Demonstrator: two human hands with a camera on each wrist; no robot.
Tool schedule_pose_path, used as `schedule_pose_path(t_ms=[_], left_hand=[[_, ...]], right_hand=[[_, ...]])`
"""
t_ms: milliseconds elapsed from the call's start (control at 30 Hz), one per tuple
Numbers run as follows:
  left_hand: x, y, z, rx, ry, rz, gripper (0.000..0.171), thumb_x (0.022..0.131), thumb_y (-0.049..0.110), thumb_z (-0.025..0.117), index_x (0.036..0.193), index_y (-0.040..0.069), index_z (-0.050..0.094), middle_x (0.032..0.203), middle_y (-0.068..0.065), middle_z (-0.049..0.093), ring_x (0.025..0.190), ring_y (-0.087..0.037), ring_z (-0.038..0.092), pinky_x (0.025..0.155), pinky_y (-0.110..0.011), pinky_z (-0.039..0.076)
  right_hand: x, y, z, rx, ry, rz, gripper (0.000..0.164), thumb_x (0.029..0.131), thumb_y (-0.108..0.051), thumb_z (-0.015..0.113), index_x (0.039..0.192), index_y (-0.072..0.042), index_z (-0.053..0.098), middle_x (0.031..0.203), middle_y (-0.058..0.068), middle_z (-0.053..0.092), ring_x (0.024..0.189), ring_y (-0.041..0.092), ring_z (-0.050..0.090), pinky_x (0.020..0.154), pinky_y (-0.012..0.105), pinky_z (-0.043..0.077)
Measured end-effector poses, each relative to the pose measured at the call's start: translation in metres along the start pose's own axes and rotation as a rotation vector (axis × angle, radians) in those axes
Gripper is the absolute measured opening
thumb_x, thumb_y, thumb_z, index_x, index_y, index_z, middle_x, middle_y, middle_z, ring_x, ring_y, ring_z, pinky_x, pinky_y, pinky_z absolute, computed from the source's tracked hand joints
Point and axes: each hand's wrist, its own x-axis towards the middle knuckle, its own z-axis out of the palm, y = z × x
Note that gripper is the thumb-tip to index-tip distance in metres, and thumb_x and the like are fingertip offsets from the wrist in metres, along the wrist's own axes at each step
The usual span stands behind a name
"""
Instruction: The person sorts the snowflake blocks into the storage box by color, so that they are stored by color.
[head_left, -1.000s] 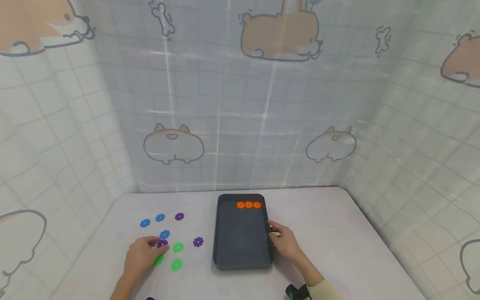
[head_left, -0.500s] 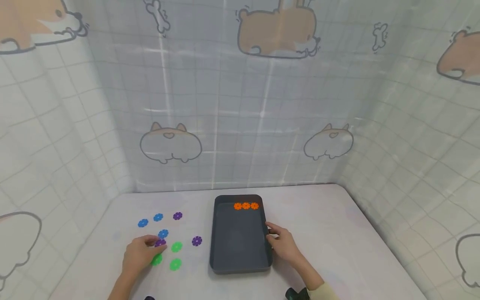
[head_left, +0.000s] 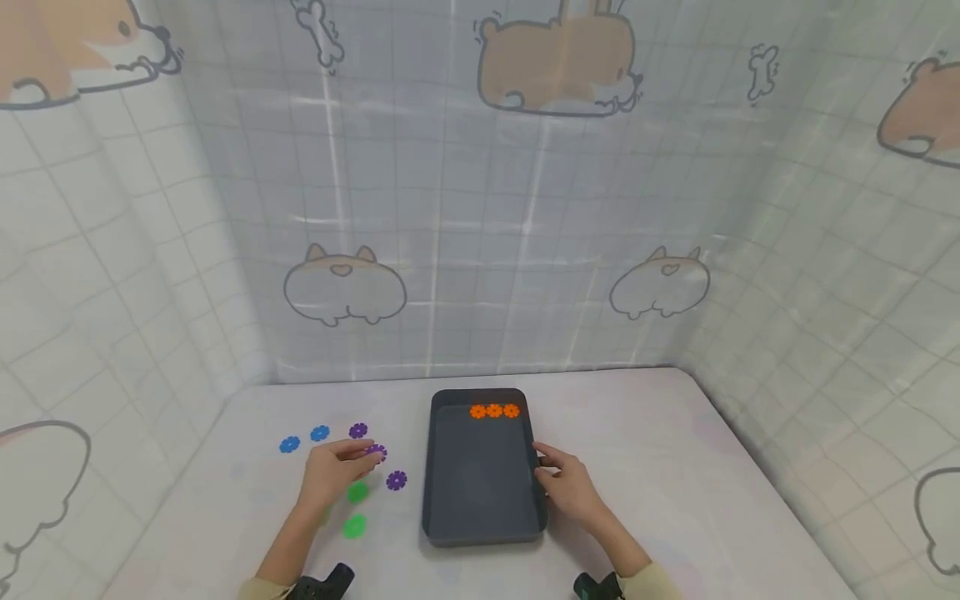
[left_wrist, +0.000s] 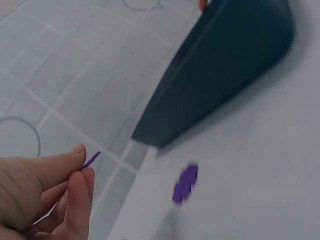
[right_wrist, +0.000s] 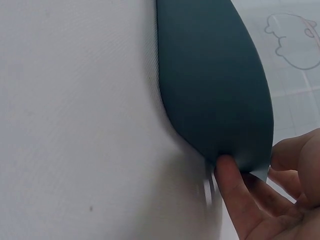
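Over the white bench (head_left: 637, 467), I watched the left hand (head_left: 330, 475) pinch a purple disc (head_left: 379, 452) left of the tray (head_left: 480, 483), whose right side the right hand (head_left: 573, 489) gripped, and feared that thin edge hold might slip.

I'm looking at a white bench (head_left: 637, 467) carrying a dark grey rectangular tray (head_left: 483, 483) with rounded corners. Left of it, I count two blue flower-shaped discs (head_left: 289, 444) farthest out, two purple flower-shaped discs (head_left: 397, 480) closer in, and bright green flower-shaped discs (head_left: 354, 526) nearer me, one mostly hidden.
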Motion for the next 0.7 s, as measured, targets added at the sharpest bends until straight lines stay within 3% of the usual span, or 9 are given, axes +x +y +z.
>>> schedule_pose_path(t_ms=[267, 500, 700], left_hand=[[0.006, 0.032, 0.045, -0.159, -0.071, 0.068, 0.032, 0.085, 0.01, 0.076, 0.112, -0.005, 0.069, 0.099, -0.016, 0.07, 0.089, -0.025, 0.069, 0.074, -0.03, 0.057], [0.01, 0.051, 0.082, -0.206, -0.133, 0.062, 0.025, 0.088, 0.005, 0.071, 0.112, -0.003, 0.07, 0.097, -0.013, 0.069, 0.082, -0.021, 0.069, 0.073, -0.027, 0.057], [0.012, 0.063, 0.108, -0.278, -0.197, 0.094, 0.027, 0.087, -0.001, 0.071, 0.112, -0.01, 0.067, 0.096, -0.018, 0.067, 0.079, -0.022, 0.07, 0.071, -0.029, 0.058]], right_hand=[[-0.001, -0.003, -0.001, 0.034, -0.006, -0.002, 0.047, 0.094, -0.004, 0.059, 0.141, -0.003, 0.05, 0.119, 0.024, 0.06, 0.081, 0.021, 0.062, 0.056, 0.033, 0.055], [-0.002, -0.005, -0.002, 0.058, -0.015, 0.001, 0.048, 0.094, -0.004, 0.059, 0.141, -0.002, 0.049, 0.118, 0.026, 0.06, 0.08, 0.023, 0.062, 0.056, 0.034, 0.056], [-0.001, -0.002, -0.002, 0.058, -0.022, 0.0, 0.048, 0.095, -0.005, 0.059, 0.142, -0.004, 0.049, 0.119, 0.025, 0.06, 0.079, 0.021, 0.062, 0.055, 0.033, 0.056]])
